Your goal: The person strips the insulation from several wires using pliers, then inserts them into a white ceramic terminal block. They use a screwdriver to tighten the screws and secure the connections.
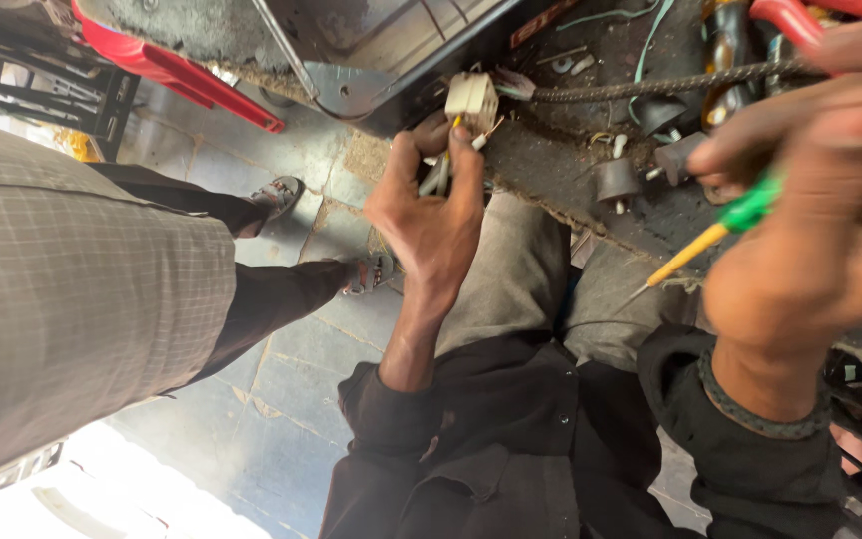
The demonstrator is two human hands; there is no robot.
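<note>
Gripping connector (472, 101), wires half hidden, screwdriver (710, 235) blurred

Hands at a cluttered, dirty workbench, seen from above.

The left hand (429, 215) grips a bundle of wires ending in a cream plastic connector block (472, 100), held up near the bench edge. The right hand (810, 210), close to the camera and blurred, holds a green-handled screwdriver with a yellow shaft (715, 235), tip pointing down-left. A dark metal chain (650, 85) lies across the bench beside black rubber caps (618, 182). Another person in a checked shirt (72, 299) stands alongside.
</note>
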